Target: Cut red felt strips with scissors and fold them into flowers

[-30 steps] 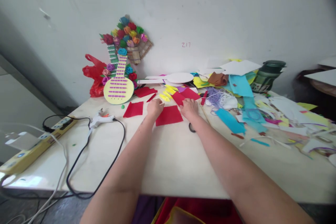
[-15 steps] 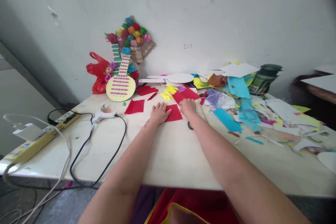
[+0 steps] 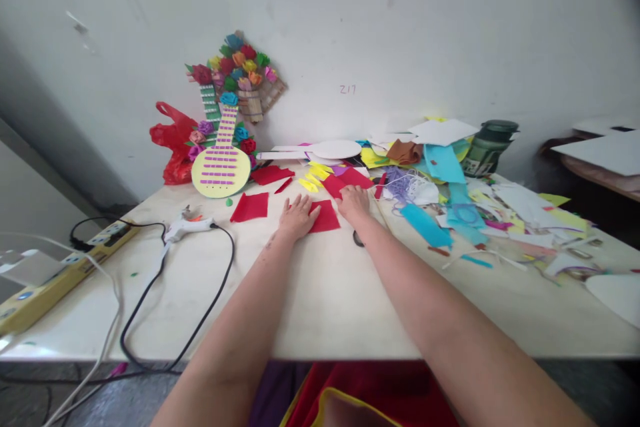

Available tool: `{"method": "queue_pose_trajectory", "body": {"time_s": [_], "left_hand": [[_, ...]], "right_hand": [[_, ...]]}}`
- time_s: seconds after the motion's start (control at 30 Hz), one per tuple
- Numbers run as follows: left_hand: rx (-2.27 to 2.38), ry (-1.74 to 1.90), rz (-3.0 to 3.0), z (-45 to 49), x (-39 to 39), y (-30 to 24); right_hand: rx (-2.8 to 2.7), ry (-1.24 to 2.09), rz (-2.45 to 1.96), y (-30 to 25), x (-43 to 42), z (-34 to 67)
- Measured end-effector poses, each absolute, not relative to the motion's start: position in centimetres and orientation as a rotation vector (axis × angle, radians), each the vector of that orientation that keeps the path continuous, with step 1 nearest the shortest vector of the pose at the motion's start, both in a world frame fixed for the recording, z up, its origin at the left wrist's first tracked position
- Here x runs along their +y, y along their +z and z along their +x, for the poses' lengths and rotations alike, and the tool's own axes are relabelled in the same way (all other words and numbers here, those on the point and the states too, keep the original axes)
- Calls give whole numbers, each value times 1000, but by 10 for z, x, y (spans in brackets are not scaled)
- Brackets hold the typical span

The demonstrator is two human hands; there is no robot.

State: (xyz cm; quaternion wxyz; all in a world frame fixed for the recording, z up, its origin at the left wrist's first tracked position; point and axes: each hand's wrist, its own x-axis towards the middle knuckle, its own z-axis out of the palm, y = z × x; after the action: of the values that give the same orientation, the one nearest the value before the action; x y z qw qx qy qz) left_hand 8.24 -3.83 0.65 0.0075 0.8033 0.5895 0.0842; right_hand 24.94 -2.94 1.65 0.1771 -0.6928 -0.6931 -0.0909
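Observation:
My left hand point(image 3: 299, 218) lies with fingers spread on the left edge of a square of red crepe paper point(image 3: 327, 216). My right hand point(image 3: 355, 204) rests over the near part of another red crepe paper piece point(image 3: 356, 179), with its fingers laid out and bent a little; their tips are hard to see. Small yellow paper pieces point(image 3: 313, 177) lie just behind the red square. To the left are a further red square point(image 3: 251, 207) and a crumpled red piece point(image 3: 273, 175). A black ring-shaped object point(image 3: 358, 239) shows partly beside my right wrist.
A white glue gun point(image 3: 187, 227) with a black cord and a yellow power strip point(image 3: 65, 283) are at left. A yellow paper banjo shape point(image 3: 221, 170) leans near paper flowers point(image 3: 245, 63). Paper scraps point(image 3: 520, 213) and a dark green bottle point(image 3: 490, 149) fill the right.
My view has shifted slightly, so the table items sit further left. The fingers of my right hand look more stretched out on the red paper. My left hand stays by the red square.

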Motion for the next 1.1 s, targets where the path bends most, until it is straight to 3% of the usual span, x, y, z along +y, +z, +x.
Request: {"method": "queue_pose_trajectory", "body": {"time_s": [0.4,0.77,0.97,1.1], "left_hand": [[1799,135,2543,89,-39,9],[1719,537,2625,85,-37,10],[1642,714,2535,82,-39,13],[1617,725,2518,81,-38,12]], "right_hand": [[-1976,-201,-1956,13,-19,251],[-2034,-332,-1525,19,-27,256],[-2299,-84,-1281,17,-35,254],[-2057,9,-1427,16,-33,255]]}}
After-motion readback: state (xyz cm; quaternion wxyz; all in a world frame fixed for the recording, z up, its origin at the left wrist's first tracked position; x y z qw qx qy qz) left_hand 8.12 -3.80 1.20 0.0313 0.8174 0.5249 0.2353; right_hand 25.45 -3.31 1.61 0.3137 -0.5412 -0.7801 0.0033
